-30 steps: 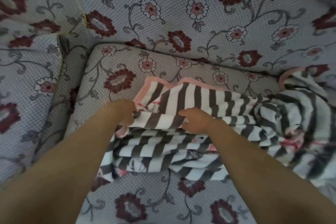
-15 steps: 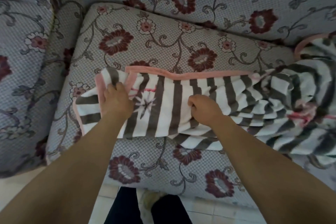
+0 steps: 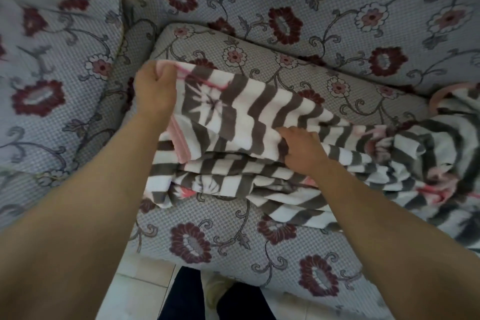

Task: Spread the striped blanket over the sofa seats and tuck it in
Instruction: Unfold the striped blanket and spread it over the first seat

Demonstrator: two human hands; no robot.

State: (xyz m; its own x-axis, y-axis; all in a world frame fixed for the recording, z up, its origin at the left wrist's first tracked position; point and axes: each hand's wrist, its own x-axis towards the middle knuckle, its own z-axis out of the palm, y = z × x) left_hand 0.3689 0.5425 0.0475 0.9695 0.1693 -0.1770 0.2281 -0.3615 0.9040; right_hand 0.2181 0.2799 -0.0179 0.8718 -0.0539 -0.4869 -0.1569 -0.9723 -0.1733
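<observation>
Still in the spreading step. Left hand (image 3: 155,91) grips the blanket (image 3: 249,122) corner near the seat's (image 3: 233,239) left edge, right hand (image 3: 302,149) pinches a fold mid-seat. Rest's bunched right. Next I'd pull it flat, then tuck.

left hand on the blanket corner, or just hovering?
Touching. Head view: the left hand grips the striped blanket at its pink-edged corner, fabric bunched in curled fingers.

Bare forearms (image 3: 78,215), no sleeves; dark trousers (image 3: 187,296) below.
</observation>
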